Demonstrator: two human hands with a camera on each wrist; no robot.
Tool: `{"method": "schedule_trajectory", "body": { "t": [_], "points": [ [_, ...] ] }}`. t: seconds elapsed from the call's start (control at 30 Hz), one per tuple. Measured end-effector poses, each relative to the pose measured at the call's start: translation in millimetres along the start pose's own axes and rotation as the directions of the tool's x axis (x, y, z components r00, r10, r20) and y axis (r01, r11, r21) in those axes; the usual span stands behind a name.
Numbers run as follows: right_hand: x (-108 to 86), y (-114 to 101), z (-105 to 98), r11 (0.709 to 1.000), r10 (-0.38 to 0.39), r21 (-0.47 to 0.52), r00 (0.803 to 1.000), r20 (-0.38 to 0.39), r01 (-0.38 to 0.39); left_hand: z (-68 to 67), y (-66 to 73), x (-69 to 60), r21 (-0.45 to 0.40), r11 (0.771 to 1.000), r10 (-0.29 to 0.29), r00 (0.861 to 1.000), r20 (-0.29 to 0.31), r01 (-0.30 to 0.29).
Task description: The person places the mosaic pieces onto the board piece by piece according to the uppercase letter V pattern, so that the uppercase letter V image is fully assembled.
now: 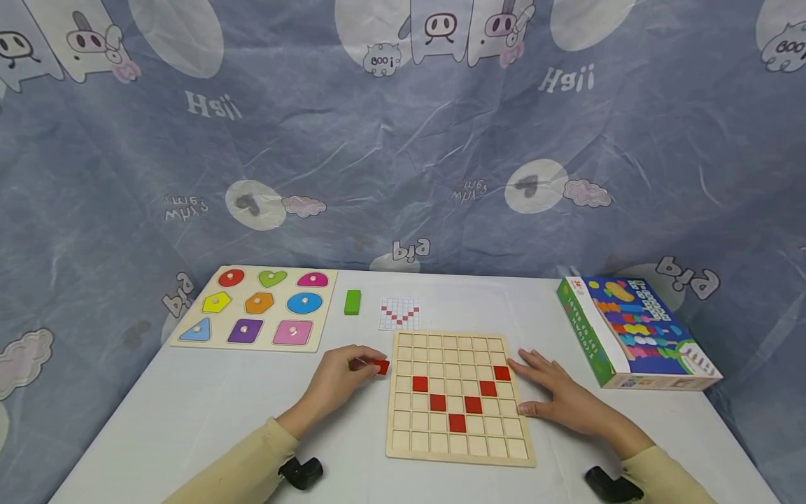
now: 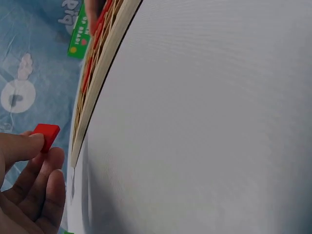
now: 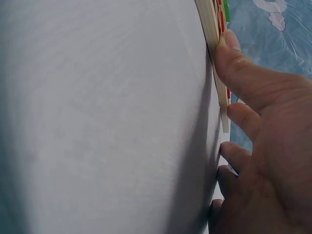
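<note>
My left hand [image 1: 336,378] pinches a red square tile [image 1: 381,367] between thumb and fingers, just off the left edge of a wooden grid board [image 1: 409,442]. In the left wrist view the tile [image 2: 47,134] is held up by its edge, apart from the board. Several red tiles sit in the board's cells in a V shape, its left arm shorter than its right. My right hand [image 1: 557,395] rests at the board's right edge with fingers spread; its thumb [image 3: 231,53] touches the side of the board in the right wrist view.
Behind the board lies a small pattern card [image 1: 399,313] printed with a red V. A green block [image 1: 352,302] is left of it. A shape puzzle board [image 1: 255,332] lies at the back left, and a colourful game box [image 1: 642,332] at the right.
</note>
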State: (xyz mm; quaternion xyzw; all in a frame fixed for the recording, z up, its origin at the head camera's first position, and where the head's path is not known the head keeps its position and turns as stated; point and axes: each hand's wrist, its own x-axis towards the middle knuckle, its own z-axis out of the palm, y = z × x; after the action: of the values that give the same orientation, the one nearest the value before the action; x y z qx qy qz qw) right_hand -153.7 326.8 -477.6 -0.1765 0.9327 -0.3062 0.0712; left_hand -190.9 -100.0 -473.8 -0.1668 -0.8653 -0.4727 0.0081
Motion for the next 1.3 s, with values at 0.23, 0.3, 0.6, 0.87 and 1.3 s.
{"method": "schedule_trajectory", "body": {
  "t": [0.23, 0.3, 0.6, 0.87, 1.3],
  "points": [
    [-0.3, 2, 1, 1.000, -0.013, 0.002, 1.000, -0.007, 0.013, 10.0, 4.2, 8.5, -0.020, 0.999, 0.025, 0.999, 0.024, -0.025],
    [-0.2, 2, 1, 1.000, -0.011, 0.001, 1.000, -0.007, 0.011, 12.6, 5.3, 10.4, -0.019, 1.000, 0.025, 0.999, 0.026, -0.025],
    [-0.4, 1, 1, 1.000, -0.011, -0.001, 1.000, -0.007, 0.011, 21.8, 6.6, 16.6, 0.001, 1.000, -0.009, 0.999, 0.038, 0.009],
    [-0.9, 3, 1, 1.000, -0.019, -0.004, 1.000, -0.007, 0.019, 25.6, 6.7, 20.6, 0.002, 1.000, -0.031, 0.999, 0.033, 0.031],
    [-0.1, 2, 1, 1.000, -0.005, -0.004, 1.000, -0.002, 0.005, 34.8, 2.7, 28.7, 0.012, 1.000, -0.016, 0.999, 0.046, 0.015]
  ]
}}
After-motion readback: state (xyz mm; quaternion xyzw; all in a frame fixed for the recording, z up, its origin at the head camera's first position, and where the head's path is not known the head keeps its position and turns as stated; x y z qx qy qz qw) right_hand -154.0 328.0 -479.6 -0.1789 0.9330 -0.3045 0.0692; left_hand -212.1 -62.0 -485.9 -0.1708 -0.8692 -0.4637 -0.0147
